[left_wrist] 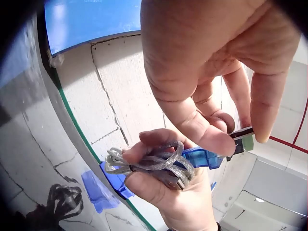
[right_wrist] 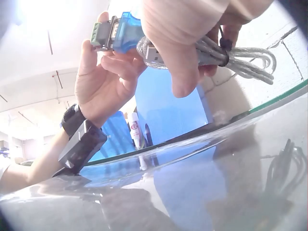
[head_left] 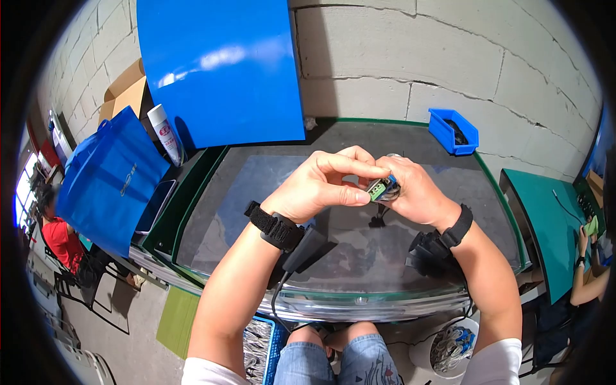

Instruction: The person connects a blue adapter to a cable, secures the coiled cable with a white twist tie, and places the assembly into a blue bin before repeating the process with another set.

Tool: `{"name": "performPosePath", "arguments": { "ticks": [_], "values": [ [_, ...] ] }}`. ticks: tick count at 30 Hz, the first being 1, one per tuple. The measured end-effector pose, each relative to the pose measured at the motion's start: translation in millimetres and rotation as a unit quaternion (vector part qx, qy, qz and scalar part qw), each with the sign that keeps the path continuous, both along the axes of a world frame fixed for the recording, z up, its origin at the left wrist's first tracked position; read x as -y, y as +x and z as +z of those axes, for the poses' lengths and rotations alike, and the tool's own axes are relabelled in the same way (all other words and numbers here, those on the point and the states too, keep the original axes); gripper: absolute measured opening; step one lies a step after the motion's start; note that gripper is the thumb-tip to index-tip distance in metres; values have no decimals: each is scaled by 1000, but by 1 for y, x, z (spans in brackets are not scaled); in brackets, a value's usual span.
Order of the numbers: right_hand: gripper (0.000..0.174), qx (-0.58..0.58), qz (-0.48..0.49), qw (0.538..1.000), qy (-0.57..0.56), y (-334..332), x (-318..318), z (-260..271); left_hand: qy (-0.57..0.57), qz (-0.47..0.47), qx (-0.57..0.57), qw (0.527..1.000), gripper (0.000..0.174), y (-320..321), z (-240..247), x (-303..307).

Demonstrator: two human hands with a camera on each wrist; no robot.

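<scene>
Above the worktable, my left hand [head_left: 311, 185] pinches a small green screw-terminal block [right_wrist: 100, 34] between thumb and fingers. The block sits at the metal-shelled end of a translucent blue serial adapter plug [right_wrist: 129, 32]. My right hand [head_left: 420, 192] grips the adapter's grey cable [left_wrist: 166, 163], which is looped into a bundle and bound with a dark tie [right_wrist: 224, 52]. A USB plug [right_wrist: 152, 54] shows beside the right thumb in the right wrist view. Part of the bundle is hidden by the right hand in the head view.
A blue bin [head_left: 453, 132] with dark items stands at the table's back right. A blue panel [head_left: 221, 77] leans at the back, with a spray can [head_left: 165, 135] and blue bag [head_left: 112, 183] to the left. Below the front edge are a bucket [head_left: 420, 359] and a blue basket [head_left: 277, 346], both holding cables.
</scene>
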State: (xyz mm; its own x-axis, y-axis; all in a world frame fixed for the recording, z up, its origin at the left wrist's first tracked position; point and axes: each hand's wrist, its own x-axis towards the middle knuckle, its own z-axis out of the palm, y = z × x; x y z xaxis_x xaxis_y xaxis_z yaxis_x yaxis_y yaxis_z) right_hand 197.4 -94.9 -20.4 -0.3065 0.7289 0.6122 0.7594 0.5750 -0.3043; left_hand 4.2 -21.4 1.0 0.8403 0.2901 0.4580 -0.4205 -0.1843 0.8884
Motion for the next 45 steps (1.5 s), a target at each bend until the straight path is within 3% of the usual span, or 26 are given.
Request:
{"name": "performPosePath", "arguments": {
  "ticks": [18, 21, 25, 27, 31, 37, 40, 42, 43, 45],
  "values": [
    [38, -3, 16, 1000, -3, -4, 3, 3, 3, -28, 22, 999, 36, 0, -5, -7],
    [39, -31, -1, 999, -14, -6, 6, 5, -41, -17, 41, 998, 34, 1, -3, -3],
    [41, -24, -81, 996, 17, -12, 14, 12, -76, 107, 43, 990, 30, 3, -2, -7],
    [44, -37, -56, 997, 44, -11, 11, 8, -92, 173, 29, 980, 28, 3, 0, -7],
    [54, -74, -33, 993, 83, -14, 9, 6, -121, 192, 21, 974, 28, 2, 2, -7],
    [49, -17, -98, 991, 88, -12, 14, 11, -99, 202, 4, 974, 27, 4, -1, -8],
    [47, -29, -95, 991, 86, -12, 12, 10, -95, 255, 4, 962, 23, 3, -3, -10],
    [46, -36, -118, 990, 66, -6, 16, 14, -200, 318, 90, 922, 21, -8, 0, -25],
    [44, -44, -143, 988, 46, -2, 18, 16, -194, 371, 126, 899, 19, -16, 6, -37],
    [44, -143, -113, 983, -7, 0, 18, 20, -223, 332, 141, 906, 20, -20, 10, -40]
  ]
}}
